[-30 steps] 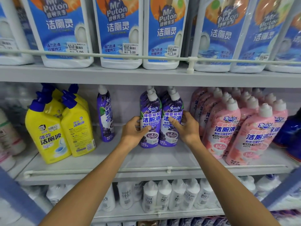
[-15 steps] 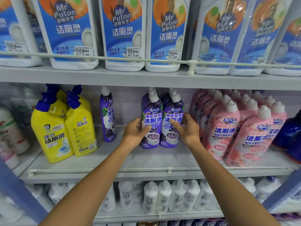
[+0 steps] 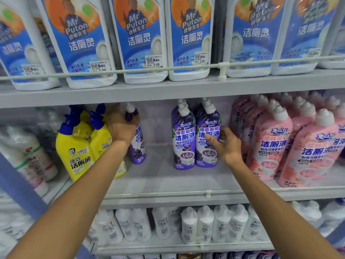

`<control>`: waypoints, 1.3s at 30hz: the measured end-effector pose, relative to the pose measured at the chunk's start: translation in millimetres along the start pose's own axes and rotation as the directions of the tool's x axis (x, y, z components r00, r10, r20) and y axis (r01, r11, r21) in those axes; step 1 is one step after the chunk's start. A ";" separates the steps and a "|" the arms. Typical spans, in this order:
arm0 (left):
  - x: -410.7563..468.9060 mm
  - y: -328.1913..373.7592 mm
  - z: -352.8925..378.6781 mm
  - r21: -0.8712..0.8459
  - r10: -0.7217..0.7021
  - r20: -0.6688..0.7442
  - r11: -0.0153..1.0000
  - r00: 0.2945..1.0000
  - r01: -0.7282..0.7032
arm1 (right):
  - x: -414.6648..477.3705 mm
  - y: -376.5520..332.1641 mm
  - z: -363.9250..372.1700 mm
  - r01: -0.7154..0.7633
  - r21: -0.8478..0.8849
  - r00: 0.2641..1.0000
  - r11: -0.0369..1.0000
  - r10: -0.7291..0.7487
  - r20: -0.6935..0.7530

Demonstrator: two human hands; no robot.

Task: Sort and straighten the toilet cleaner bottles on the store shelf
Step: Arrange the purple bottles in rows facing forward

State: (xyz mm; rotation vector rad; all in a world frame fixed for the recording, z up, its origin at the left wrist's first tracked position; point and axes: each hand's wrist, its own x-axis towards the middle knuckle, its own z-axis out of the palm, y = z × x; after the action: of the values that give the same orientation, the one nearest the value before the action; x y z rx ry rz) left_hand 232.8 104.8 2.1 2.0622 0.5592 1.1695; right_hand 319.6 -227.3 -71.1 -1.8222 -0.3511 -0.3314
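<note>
Lone purple bottle point(image 3: 139, 146), left of purple pair point(image 3: 184, 143): gripped by left hand point(image 3: 121, 128); right hand point(image 3: 226, 145) clasps the pair's right side.

1. Left hand point(image 3: 121, 126), well left of the purple bottle pair point(image 3: 188, 144), curls round the upper part of a lone purple bottle point(image 3: 139, 152), with the forearm stretched forward.
2. Right hand point(image 3: 226, 144) grips the pair's right side, thumb across the label, arm extended.

Grey store shelving point(image 3: 160, 182), white front rails point(image 3: 221, 69).
</note>
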 end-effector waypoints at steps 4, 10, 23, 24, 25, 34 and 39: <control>-0.6 -12.0 18.4 0.085 -0.193 0.170 0.980 0.966 0.181 | 0.3 -1.8 -2.6 -0.001 0.002 1.000 1.000 0.001 0.016; -8.5 -17.8 3.1 -0.020 -0.149 0.243 0.987 0.958 0.158 | 0.1 -2.6 -3.8 0.001 -0.001 1.000 1.000 -0.001 0.026; -75.3 24.0 -47.8 -0.432 0.105 0.676 0.858 0.729 0.277 | -4.7 -2.8 -3.1 -0.021 0.012 1.000 1.000 0.021 0.009; -79.0 28.8 -45.8 -0.432 0.126 0.697 0.860 0.706 0.273 | -5.0 -3.4 -2.8 -0.025 0.013 1.000 1.000 0.025 0.008; -82.3 33.3 -42.6 -0.429 0.140 0.711 0.863 0.689 0.267 | -4.9 -3.4 -2.5 -0.023 0.015 1.000 1.000 0.023 0.005; -113.0 45.4 -20.6 -0.379 0.149 0.659 0.913 0.738 0.154 | -6.3 -3.4 -2.8 -0.050 0.018 0.999 0.999 0.050 0.007; -111.2 44.6 -2.8 -0.362 0.158 0.618 0.927 0.770 0.100 | -5.8 -1.6 -1.8 -0.059 0.031 0.998 0.998 0.058 0.010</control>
State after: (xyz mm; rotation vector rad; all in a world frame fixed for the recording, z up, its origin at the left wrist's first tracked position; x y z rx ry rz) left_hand 176.0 3.2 -26.9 1.9574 -0.0405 0.4591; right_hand 313.6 -229.1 -71.5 -1.8004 -0.3068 -0.2758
